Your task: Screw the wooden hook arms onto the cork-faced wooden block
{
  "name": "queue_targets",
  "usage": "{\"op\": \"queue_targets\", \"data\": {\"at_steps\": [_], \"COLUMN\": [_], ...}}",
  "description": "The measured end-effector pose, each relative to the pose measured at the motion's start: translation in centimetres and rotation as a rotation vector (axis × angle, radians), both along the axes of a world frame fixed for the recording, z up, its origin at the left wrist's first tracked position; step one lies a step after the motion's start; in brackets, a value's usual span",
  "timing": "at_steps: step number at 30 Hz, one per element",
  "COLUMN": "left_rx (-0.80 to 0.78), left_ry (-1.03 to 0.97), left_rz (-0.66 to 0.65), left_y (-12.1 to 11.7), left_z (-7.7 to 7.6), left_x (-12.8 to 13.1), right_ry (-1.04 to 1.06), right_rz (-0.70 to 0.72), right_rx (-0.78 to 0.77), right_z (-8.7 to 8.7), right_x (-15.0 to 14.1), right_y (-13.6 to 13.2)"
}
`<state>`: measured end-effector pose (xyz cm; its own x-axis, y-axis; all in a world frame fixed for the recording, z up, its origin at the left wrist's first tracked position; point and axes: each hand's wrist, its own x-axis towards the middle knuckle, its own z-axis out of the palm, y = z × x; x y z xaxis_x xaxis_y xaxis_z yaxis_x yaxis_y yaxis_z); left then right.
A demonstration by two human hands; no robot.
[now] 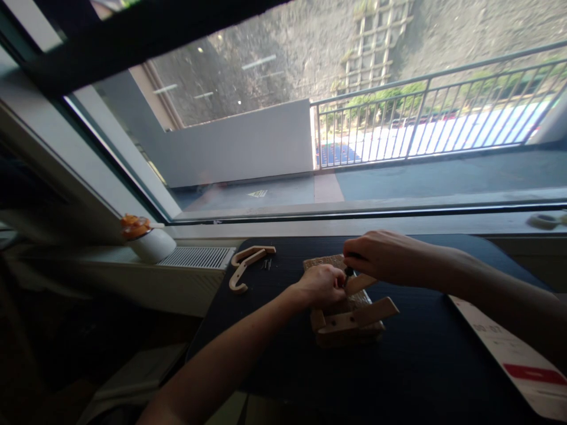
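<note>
My right hand (370, 255) is closed around the dark handle of a screwdriver (349, 272), its shaft pointing down. Beside the shaft, the fingers of my left hand (322, 282) are pinched together; what they hold is hidden. Under both hands lies a board with a rough brown surface (321, 260). One wooden hook (361, 284) sits across it below the screwdriver, partly covered by my fingers. Nearer to me, a second wooden hook (354, 319) with two dark holes or screw heads rests on the board's front part.
Two loose wooden hooks (245, 268) lie on the dark table (283, 366) at the left, with several screws (267, 264) beside them. A flat panel (509, 354) with a red stripe is at the right edge. Behind are a window sill (283, 229) and a white pot (153, 244).
</note>
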<state>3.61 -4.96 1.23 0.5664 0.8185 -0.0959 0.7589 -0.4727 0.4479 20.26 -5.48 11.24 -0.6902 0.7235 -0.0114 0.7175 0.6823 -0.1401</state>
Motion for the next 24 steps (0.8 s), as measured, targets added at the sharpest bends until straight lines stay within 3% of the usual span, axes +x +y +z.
{"op": "queue_targets", "data": {"at_steps": [24], "left_rx": [-0.004], "left_ry": [0.017], "left_rz": [0.006], "left_y": [-0.07], "left_z": [0.28], "left_x": [0.05], "right_ry": [0.000], "right_rz": [0.000], "right_rx": [-0.019], "right_z": [0.11], "right_x": [0.03], "right_y": [-0.04]}}
